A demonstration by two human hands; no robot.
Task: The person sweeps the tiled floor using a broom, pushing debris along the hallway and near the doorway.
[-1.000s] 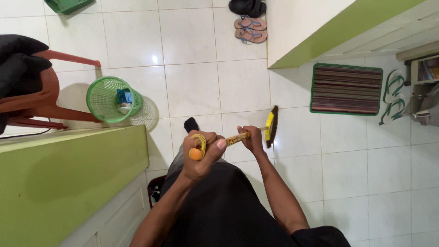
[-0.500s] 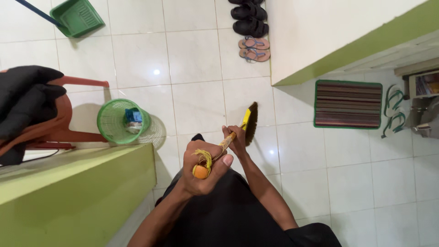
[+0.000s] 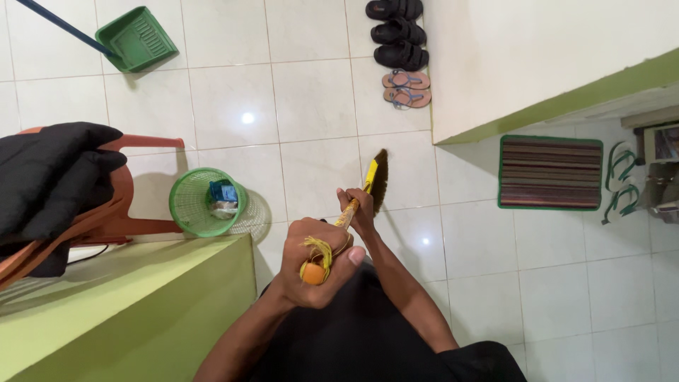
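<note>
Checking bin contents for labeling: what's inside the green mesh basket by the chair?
The green basket holds a blue box-like item and some pale scraps beneath it. Anything under those is covered, and the scraps are too small to identify.

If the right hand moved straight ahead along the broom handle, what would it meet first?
Probably the yellow broom head, just past the right hand on the handle. Beyond the bristles only bare white floor tiles show, though depth is uncertain.
</note>
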